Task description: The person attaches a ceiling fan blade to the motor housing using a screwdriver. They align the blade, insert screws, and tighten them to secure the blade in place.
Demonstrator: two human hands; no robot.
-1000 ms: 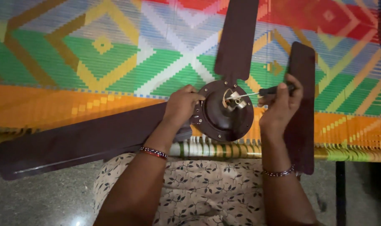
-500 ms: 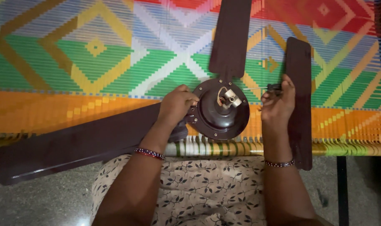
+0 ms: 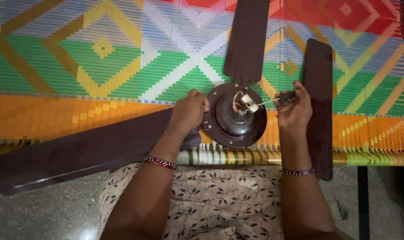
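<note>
A woven cot surface (image 3: 77, 66), patterned in flat plastic strips of green, orange, yellow, white and red diamonds, is filling the upper view and carrying a dark brown ceiling fan. The fan's longest blade (image 3: 77, 153), smooth and glossy, is extending leftward past the cot's striped edge rail (image 3: 224, 156); a second blade (image 3: 247, 38) is pointing upward, and a detached blade (image 3: 318, 106) is lying upright at the right. The round motor housing (image 3: 237, 116) is sitting at the cot's near edge, forming a shallow dish in which a pale metal shaft stub (image 3: 245, 105) and a few thin wires are showing. The left hand (image 3: 187, 112) is gripping the housing's left rim, fingers curled. The right hand (image 3: 294, 109) is clenching a dark-handled screwdriver (image 3: 276, 99), its slim shank reaching the stub. Beaded bangles are circling both wrists above a leaf-print garment (image 3: 211, 200).
</note>
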